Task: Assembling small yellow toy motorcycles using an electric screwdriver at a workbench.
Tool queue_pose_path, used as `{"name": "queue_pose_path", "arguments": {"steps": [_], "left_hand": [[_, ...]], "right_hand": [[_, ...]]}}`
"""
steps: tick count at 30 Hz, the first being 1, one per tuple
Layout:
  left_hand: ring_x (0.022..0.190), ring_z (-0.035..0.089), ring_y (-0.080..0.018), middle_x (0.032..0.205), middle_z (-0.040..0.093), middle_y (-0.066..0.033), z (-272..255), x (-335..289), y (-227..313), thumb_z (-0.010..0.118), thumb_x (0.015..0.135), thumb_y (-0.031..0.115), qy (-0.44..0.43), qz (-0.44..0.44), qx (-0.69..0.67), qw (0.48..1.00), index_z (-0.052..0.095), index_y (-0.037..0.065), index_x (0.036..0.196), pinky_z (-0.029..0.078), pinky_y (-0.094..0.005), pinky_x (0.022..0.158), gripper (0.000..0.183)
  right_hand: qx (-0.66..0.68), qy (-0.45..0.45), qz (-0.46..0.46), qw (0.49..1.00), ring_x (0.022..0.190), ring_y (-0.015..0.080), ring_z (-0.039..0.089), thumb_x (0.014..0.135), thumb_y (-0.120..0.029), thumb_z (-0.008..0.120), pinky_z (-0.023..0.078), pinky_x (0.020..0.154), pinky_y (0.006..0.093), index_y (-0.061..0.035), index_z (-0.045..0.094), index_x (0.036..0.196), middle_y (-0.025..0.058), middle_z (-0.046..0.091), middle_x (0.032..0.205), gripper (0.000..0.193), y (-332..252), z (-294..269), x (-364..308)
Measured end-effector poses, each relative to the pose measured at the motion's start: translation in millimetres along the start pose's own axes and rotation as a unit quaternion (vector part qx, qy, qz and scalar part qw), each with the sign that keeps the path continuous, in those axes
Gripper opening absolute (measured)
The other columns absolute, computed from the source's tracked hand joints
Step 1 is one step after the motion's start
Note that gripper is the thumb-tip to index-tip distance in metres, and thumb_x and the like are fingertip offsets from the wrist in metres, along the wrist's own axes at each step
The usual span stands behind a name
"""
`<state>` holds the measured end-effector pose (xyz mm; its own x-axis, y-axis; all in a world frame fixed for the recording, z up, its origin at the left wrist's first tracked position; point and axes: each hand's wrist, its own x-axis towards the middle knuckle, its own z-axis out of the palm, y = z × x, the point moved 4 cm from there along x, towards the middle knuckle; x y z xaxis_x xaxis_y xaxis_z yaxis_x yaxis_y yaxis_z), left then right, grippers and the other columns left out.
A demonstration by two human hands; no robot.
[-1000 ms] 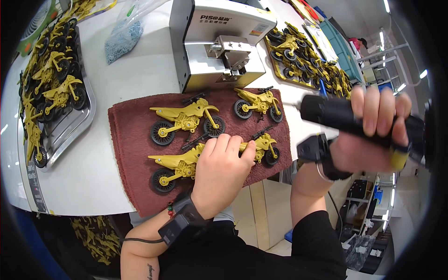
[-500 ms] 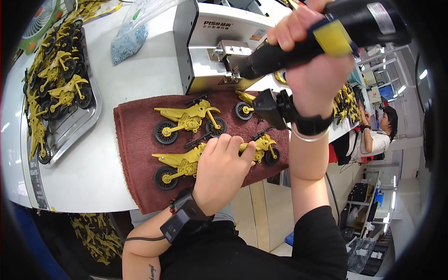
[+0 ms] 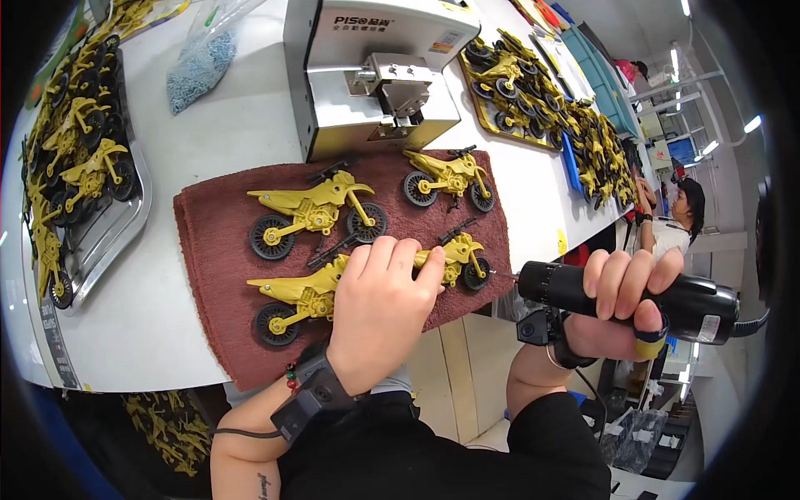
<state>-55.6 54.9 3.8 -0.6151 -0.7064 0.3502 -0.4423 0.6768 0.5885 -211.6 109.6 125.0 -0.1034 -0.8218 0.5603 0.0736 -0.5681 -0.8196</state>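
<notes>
A black power screwdriver (image 3: 550,285) is brought from the silver machine (image 3: 379,42) to the right edge of the brown towel (image 3: 218,258), its tip now held just beside the front wheel (image 3: 477,274) of the lower right motorbike (image 3: 457,252). The tool is wrapped firmly by the right hand (image 3: 621,304). The left hand (image 3: 383,304) is kept laid over that toy and the lower left motorbike (image 3: 298,289), its fingers (image 3: 381,255) close together; whether either is pinched underneath cannot be told. Two more yellow motorbikes (image 3: 312,207) are set above them, on the towel spread over the white tabletop (image 3: 237,125).
</notes>
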Motion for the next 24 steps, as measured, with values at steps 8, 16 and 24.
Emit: {"name": "queue_pose_path", "arguments": {"steps": [8,16,24], "left_hand": [[0.085,0.050,-0.0201,0.091,0.056,-0.0033,-0.4,0.1,-0.4,0.069,0.068,0.020,0.000,-0.001,0.005,1.000,0.063,0.010,0.100,0.038,-0.0329,0.072,0.034],[0.085,0.050,-0.0203,0.091,0.055,-0.0034,-0.7,-0.3,1.3,0.069,0.068,0.020,0.004,0.001,0.002,1.000,0.063,0.010,0.100,0.038,-0.0329,0.071,0.034],[0.085,0.049,-0.0210,0.090,0.053,-0.0045,2.2,-1.8,1.2,0.068,0.070,0.019,-0.007,0.003,0.028,1.000,0.062,0.010,0.103,0.037,-0.0332,0.070,0.035]], "right_hand": [[-0.003,0.054,0.017,0.998,0.050,0.0176,0.046,0.076,-0.007,0.060,0.037,0.056,0.0344,-0.0068,0.035,0.089,0.0053,0.044,0.059,0.028,14.3,-11.2,-15.2],[-0.009,0.084,0.024,0.996,0.047,0.0180,0.046,0.074,-0.006,0.064,0.039,0.053,0.0342,-0.0065,0.036,0.086,0.0060,0.045,0.057,0.031,26.1,-11.7,-20.0],[-0.020,0.087,0.025,0.996,0.046,0.0173,0.046,0.072,-0.007,0.065,0.040,0.053,0.0337,-0.0071,0.036,0.085,0.0063,0.045,0.056,0.033,30.5,-5.8,-21.9]]}}
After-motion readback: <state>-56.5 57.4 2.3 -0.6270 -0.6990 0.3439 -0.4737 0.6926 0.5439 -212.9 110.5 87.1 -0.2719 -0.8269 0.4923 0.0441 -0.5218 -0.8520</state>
